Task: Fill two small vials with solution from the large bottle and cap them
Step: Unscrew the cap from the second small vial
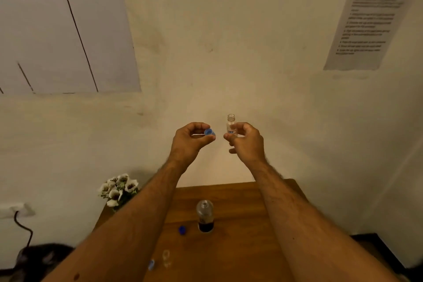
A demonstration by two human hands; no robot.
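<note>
Both hands are raised in front of the wall, well above the table. My left hand [191, 141] pinches a small blue cap [209, 132] between thumb and fingers. My right hand [246, 142] holds a small clear vial [231, 124] upright, its mouth uncapped and a label on its side. Below, the large bottle [205, 215] stands open on the wooden table [240, 242], with dark liquid in its lower part. A dark blue cap [182, 230] lies to its left. A second small clear vial [166, 258] stands near the table's front, with a light blue cap [151, 264] beside it.
A bunch of white flowers [119, 189] sits at the table's far left corner. A printed sheet [370, 16] hangs on the wall at upper right and a white panel [64, 27] at upper left. A wall socket with a dark cable [23, 226] is at lower left.
</note>
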